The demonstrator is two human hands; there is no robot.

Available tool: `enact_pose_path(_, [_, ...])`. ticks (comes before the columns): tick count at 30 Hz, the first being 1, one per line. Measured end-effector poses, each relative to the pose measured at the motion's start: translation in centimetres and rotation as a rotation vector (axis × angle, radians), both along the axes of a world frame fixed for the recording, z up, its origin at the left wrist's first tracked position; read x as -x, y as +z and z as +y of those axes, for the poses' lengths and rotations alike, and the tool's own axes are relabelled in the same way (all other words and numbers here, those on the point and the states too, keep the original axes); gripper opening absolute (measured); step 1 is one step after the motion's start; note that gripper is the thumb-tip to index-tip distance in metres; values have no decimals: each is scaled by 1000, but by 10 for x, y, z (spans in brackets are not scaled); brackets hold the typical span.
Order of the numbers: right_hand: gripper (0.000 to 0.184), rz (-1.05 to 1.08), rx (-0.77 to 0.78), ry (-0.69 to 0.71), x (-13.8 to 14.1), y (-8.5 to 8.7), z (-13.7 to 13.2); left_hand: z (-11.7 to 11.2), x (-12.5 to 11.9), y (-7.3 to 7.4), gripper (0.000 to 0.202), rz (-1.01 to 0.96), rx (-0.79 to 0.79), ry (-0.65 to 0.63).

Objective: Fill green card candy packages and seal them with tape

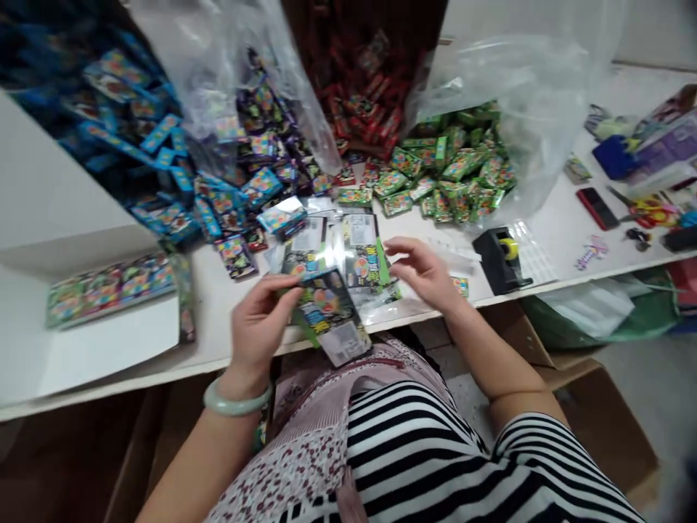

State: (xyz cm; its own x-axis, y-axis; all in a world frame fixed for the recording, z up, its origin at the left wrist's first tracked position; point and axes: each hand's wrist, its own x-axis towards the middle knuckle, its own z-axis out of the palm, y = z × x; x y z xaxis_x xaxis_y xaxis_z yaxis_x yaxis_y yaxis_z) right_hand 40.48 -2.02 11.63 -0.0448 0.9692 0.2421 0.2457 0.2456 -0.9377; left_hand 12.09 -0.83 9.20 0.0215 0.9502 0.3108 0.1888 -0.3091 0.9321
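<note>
My left hand [260, 324] grips a dark printed card pack [328, 314] in a clear sleeve, held over the white table's [549, 240] front edge. My right hand [424, 273] hovers open just right of a small stack of similar clear-sleeved packs [359, 254] lying on the table; it holds nothing. Behind them lie heaps of small packets: blue ones [157, 174] at the left, purple ones [266, 145] in a clear bag, red ones [370, 94] at the back, green ones [457, 174] spilling from another clear bag.
A white box [98, 341] at the left holds a row of packed packets. A black tape dispenser [501, 258] stands right of my right hand. A red phone [597, 208], scissors and clutter lie at the far right. Cardboard boxes [599, 407] sit under the table.
</note>
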Motion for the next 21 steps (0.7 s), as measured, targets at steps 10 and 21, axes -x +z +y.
enact_pose_path(10, [21,-829,410,-487,-153,-36,4,-6,1,-3,10,89,129,8])
enact_pose_path(21, [18,-774,371,-547,-142,-61,4,-4,1,-4,14,74,158,17])
